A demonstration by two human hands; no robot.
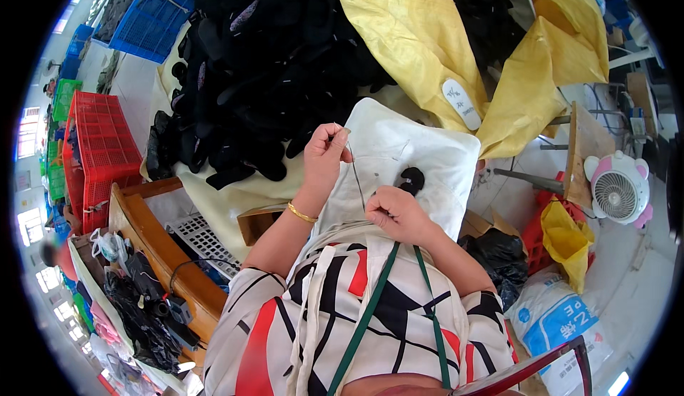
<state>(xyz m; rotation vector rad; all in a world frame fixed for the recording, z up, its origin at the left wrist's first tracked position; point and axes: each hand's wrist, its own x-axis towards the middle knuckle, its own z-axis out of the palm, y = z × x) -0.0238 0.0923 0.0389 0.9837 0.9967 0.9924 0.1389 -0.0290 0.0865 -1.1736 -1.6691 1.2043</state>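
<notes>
L hand [328,152] pinched, R hand [396,215] curled

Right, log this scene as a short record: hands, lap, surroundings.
Left hand: raised, fingertips pinched at a dark thread
Right hand: lower, curled near the thread's lower end; grip unclear
Lap: white cloth, small black piece just beyond the right hand
Ahead: heap of black pieces, yellow sack
Far left: red crate
Far right: fan

Worn on the person's head, the left fisheye camera faces steeply down, close above the shirt [402,325], with left hand [326,155] and right hand [399,215] mid-view; its wide field reaches the black pile [271,68] at top and the fan [617,195] at right.
</notes>
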